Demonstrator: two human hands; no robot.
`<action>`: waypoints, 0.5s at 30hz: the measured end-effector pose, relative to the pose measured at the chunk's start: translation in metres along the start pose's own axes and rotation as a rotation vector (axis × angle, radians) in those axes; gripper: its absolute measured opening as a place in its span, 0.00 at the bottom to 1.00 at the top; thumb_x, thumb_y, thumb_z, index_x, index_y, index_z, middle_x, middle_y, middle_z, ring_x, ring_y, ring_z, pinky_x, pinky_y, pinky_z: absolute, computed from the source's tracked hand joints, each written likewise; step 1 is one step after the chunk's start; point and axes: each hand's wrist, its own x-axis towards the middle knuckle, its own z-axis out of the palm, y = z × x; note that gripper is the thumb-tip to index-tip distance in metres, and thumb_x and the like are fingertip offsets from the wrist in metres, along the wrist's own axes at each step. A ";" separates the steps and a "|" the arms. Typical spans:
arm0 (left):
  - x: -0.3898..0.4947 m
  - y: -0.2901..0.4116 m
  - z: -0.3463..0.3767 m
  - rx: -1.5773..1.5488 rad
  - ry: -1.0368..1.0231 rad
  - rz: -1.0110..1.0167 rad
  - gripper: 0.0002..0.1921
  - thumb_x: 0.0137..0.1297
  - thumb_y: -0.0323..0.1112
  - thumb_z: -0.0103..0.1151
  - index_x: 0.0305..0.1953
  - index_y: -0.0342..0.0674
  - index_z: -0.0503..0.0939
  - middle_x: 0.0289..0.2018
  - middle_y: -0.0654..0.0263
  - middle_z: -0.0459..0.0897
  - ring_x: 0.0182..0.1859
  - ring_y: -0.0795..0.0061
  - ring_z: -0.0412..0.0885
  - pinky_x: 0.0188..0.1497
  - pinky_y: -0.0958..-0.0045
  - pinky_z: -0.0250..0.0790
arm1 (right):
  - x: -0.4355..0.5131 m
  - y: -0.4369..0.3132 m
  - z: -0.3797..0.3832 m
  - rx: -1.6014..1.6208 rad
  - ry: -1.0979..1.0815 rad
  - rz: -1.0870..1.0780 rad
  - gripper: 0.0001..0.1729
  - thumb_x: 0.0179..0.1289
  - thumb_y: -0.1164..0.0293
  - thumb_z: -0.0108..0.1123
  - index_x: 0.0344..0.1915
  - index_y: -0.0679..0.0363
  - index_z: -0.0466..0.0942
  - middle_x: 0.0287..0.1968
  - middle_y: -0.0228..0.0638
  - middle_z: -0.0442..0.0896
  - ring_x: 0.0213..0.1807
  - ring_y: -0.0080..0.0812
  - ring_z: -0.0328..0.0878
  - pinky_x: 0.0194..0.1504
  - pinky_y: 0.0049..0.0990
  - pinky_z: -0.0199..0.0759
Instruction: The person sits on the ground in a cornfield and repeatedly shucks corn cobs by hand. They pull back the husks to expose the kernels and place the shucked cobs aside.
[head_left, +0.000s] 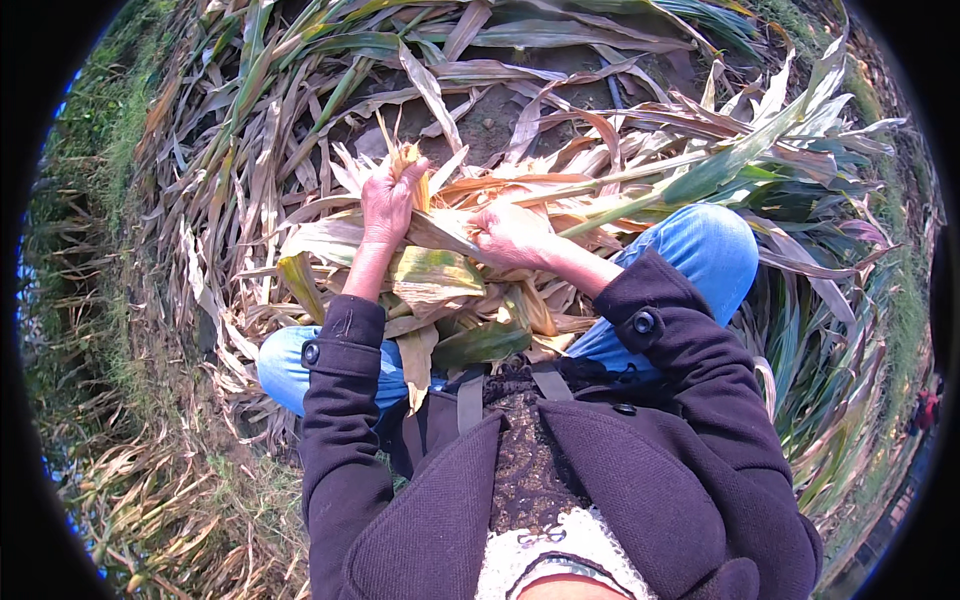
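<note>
My left hand (388, 199) is closed around the upper part of a corn ear (424, 193), with silk and husk tips sticking up above the fist. A strip of yellow shows beside my fingers; most of the ear is hidden. To its right, my right hand (514, 234) is clenched on pale corn husk (444, 227) at the lower part of the ear. Dry, partly green corn leaves (439, 277) hang below both hands, between my knees. A green corn stalk (611, 216) runs up and right from beside my right hand.
Cut corn stalks with dry leaves (255, 172) lie thickly at the left and far side. More leafy stalks (795, 150) are heaped at the right, by my knee (705, 251). Bare soil (487, 116) shows ahead. Green plants (82, 217) stand at the left edge.
</note>
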 end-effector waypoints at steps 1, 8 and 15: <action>0.006 -0.018 -0.002 -0.054 0.079 -0.026 0.20 0.67 0.48 0.64 0.46 0.35 0.83 0.32 0.62 0.86 0.33 0.77 0.80 0.39 0.71 0.71 | -0.002 -0.001 0.001 -0.062 -0.013 -0.014 0.19 0.57 0.68 0.51 0.46 0.52 0.85 0.35 0.46 0.86 0.38 0.44 0.85 0.43 0.41 0.78; -0.009 -0.136 -0.061 -1.272 0.396 -0.683 0.26 0.78 0.52 0.35 0.55 0.33 0.73 0.50 0.48 0.81 0.53 0.49 0.80 0.61 0.47 0.70 | -0.007 0.015 0.038 -0.414 -0.160 -0.158 0.13 0.51 0.65 0.57 0.36 0.51 0.86 0.31 0.44 0.86 0.35 0.46 0.86 0.40 0.41 0.78; -0.034 -0.086 -0.043 -1.452 0.258 -0.345 0.29 0.76 0.55 0.43 0.61 0.33 0.68 0.53 0.47 0.80 0.56 0.48 0.78 0.62 0.45 0.70 | -0.002 -0.021 0.000 -0.016 0.530 -0.324 0.13 0.55 0.67 0.62 0.41 0.57 0.78 0.37 0.41 0.80 0.38 0.47 0.82 0.41 0.40 0.76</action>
